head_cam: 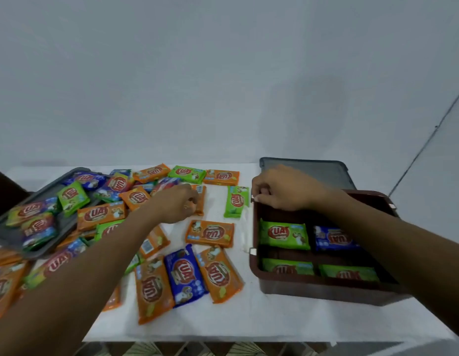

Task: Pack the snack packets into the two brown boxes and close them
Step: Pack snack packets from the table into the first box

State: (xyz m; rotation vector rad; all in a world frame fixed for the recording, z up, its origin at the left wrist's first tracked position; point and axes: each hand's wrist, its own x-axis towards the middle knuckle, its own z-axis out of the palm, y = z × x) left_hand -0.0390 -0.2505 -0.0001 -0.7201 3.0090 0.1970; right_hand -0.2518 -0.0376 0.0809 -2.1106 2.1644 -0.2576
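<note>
Snack packets in orange, green and blue lie scattered over the white table [249,319]. On the right stands an open brown box [313,287]. It holds a green packet [283,233], a blue packet [333,238] and two more green ones along its near wall. My right hand [282,188] is curled over the box's far left corner, fingers on the rim. My left hand [174,204] reaches across the pile, and its fingertips close on an upright orange packet [201,201], which the hand partly hides.
A grey lid [321,170] lies behind the brown box. Another grey lid [7,237] sits tilted at the left with several packets on it. A dark brown shape [3,194] shows at the left edge. A green packet [236,201] lies beside the box.
</note>
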